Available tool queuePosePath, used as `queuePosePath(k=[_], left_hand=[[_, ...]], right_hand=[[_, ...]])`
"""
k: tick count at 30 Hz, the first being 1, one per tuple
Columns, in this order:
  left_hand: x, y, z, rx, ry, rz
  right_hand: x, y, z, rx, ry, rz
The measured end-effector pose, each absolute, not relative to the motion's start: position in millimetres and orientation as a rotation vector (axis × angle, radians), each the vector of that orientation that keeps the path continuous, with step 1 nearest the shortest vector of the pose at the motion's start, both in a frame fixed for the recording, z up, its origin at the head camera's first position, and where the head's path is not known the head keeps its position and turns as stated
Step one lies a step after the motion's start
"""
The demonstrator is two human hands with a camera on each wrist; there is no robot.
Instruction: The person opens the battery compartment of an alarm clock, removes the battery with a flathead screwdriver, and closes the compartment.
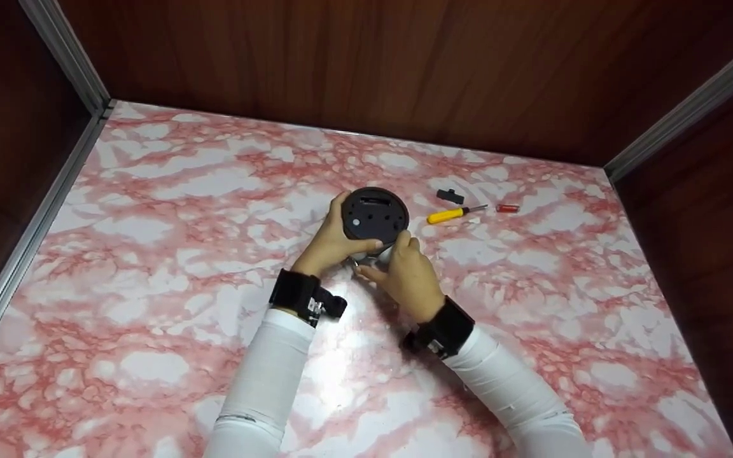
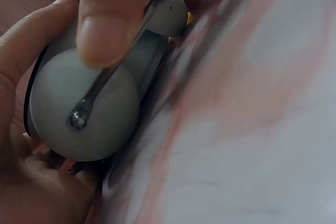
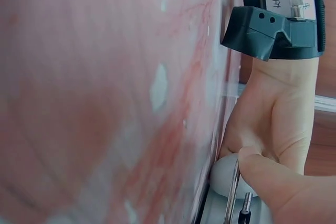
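A round twin-bell alarm clock [image 1: 374, 229] is held with its black back facing up and its bells toward the person. My left hand [image 1: 330, 243] grips it from the left, thumb across the lower rim. At the lower right, my right hand [image 1: 412, 280] holds the bell end, its thumb lying over the thin metal handle [image 2: 97, 85]. That handle joins a pale dome-shaped bell [image 2: 86, 119] with a small round screw head. The right wrist view shows a small metal hammer [image 3: 245, 208] beside the handle. A slot [image 1: 374, 201] stands uncovered in the clock's back.
Right of the clock lie a small black cover [image 1: 450, 196], a yellow-handled screwdriver [image 1: 446, 216] and a red battery [image 1: 507, 208]. They rest on the red-and-white marbled table [image 1: 169, 254]. Dark wood-grain panels [image 1: 354, 70] wall off the back and both sides.
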State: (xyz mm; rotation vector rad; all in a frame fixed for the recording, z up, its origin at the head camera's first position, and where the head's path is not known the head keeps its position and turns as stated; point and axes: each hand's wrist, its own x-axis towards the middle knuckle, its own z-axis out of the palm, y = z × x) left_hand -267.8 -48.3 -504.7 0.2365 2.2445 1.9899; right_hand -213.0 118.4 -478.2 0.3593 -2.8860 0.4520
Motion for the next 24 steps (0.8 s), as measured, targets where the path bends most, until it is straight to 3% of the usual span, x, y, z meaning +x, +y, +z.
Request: queuePosePath(k=[11,24], left_hand=[[-267,-51,-503,0.246,2.212,2.002],[-267,-51,-506,0.267,2.197,2.011]], right_hand=[[-214,122,-478,0.414,-2.869,0.43],[-226,154,-465,0.501,-2.994,0.799]])
